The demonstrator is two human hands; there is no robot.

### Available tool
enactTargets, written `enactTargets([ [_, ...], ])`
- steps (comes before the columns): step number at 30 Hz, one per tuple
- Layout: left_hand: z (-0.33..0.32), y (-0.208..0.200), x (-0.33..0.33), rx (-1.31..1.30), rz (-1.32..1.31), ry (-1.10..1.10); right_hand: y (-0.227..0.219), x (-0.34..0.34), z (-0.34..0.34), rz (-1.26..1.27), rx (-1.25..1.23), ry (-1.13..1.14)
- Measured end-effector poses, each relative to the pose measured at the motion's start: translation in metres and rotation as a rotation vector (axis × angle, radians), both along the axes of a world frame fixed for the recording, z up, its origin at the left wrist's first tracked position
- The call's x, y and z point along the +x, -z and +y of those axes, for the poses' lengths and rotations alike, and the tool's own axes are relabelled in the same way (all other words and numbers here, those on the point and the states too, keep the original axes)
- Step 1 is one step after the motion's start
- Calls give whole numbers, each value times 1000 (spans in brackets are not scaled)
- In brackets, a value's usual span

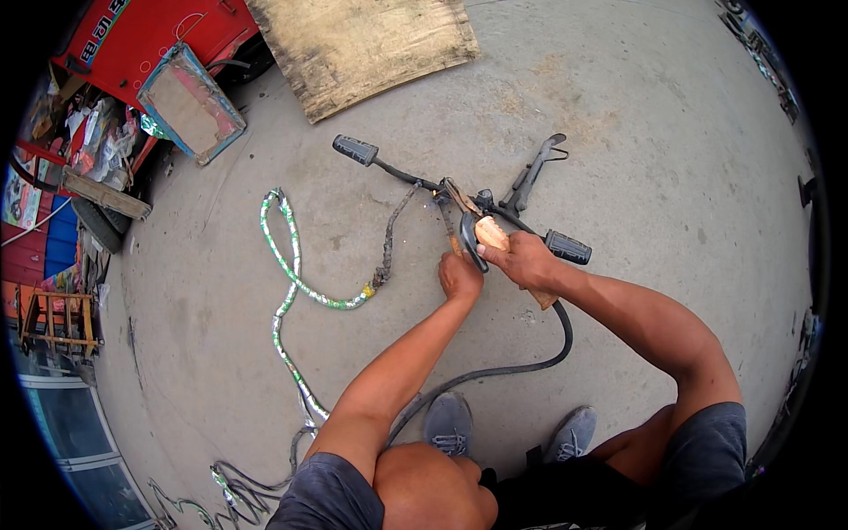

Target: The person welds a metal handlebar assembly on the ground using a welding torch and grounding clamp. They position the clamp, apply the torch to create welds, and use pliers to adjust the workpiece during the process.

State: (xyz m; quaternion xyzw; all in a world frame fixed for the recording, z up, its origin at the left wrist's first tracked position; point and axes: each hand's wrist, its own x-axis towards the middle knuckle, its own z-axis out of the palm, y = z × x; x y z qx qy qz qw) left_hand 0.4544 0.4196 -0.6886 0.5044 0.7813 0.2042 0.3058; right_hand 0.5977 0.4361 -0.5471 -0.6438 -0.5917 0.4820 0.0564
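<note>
Head view only. Footrest bar (pixel 402 176) as landmark: lying on the concrete floor (pixel 636 124), with a black ribbed peg (pixel 355 150) at its left end and another ribbed peg (pixel 568 248) at its right end. Gripping a tan-handled clamp (pixel 491 233) with the right hand (pixel 528 259), on the near side of the bar, toward its right end; fingers wrapped round the handle, rusty jaws tilted up against the bar's middle (exact contact too small to tell). Pinching a brownish strip (pixel 456 246) in the left hand (pixel 461 276), just nearer than the bar's middle; fingers curled in, fingertips partly hidden, can't tell if joined to the clamp.

Just beyond the bar's right half: a dark metal stand (pixel 533 175), angled away. Running from below the right hand, near side of the bar: a black cable (pixel 512 367), looping toward the shoes (pixel 449 424). Left of and nearer than the bar: a green-and-silver wrapped cable (pixel 287 315), looped once, its dark ragged end (pixel 387 247) reaching up to the bar. Well beyond the bar: a stained wooden board (pixel 371 53). Far left, beyond the bar: a red vehicle (pixel 168 35) and a blue-framed panel (pixel 193 106).
</note>
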Motion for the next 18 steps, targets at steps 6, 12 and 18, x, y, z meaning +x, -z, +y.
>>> enactTargets([
  [6, 1, -3, 1, -1, 4, -12, 0, -1, -2, 4, 19, 15],
  [12, 2, -5, 1, -54, 0, -2, 1, 0, -1, -1, 17, 11],
  [18, 0, 8, 3, 20, -1, -11, 7, 3, 1, 22, 107, 23],
])
